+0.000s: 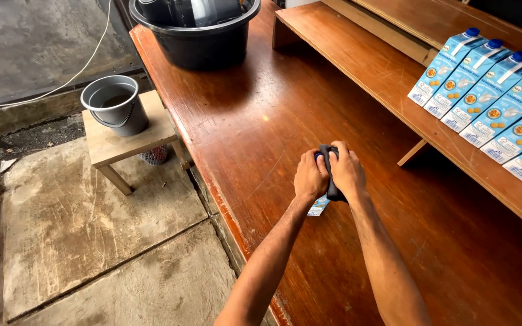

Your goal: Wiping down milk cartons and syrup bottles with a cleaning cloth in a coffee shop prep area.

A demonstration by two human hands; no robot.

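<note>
Both hands' fingers clamp a dark cloth over the carton (mostly hidden); wooden counter beneath.

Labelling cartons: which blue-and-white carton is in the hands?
The blue-and-white carton on the wooden counter, under both hands and a dark cloth; the others line the raised shelf.

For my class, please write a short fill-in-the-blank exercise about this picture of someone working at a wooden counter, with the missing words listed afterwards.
1. Both hands, left hand and right hand, hold a light blue carton and a dark ____.
2. A row of matching cartons lies on the wooden ____.
3. The grey bucket stands on a small wooden ____.
4. The big tub at the counter's far end is ____ in colour.

Missing words: cloth; shelf; stool; black
</note>
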